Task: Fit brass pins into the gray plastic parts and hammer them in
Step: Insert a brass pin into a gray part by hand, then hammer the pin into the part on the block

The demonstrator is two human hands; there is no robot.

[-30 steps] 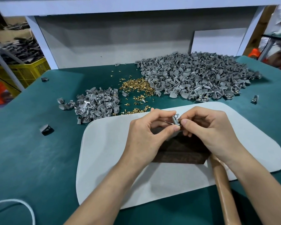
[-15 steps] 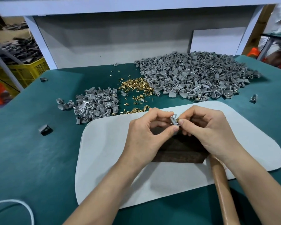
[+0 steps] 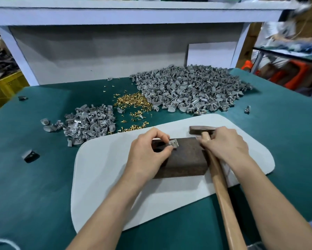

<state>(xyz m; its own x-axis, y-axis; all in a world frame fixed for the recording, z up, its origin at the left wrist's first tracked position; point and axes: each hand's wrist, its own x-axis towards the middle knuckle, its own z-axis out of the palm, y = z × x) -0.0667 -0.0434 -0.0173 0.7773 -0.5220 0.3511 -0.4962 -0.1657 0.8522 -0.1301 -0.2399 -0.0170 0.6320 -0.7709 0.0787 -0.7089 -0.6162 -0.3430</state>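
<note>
Gray part on block, left hand pinching | right hand grips hammer | yellow crate: dark parts

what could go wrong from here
1. The left hand pinches the gray part on the block, so a blow could catch the fingertips.
2. The right hand holds the hammer close to its head; a strike may land off-center and tip the part over.

Table is covered w/ teal cloth. A white mat is laid at front ctr. Behind it, a big pile of gray parts is heaped at R, a smaller pile at L, w/ brass pins scattered btwn. Stray parts are dotted nr the edges.
</note>
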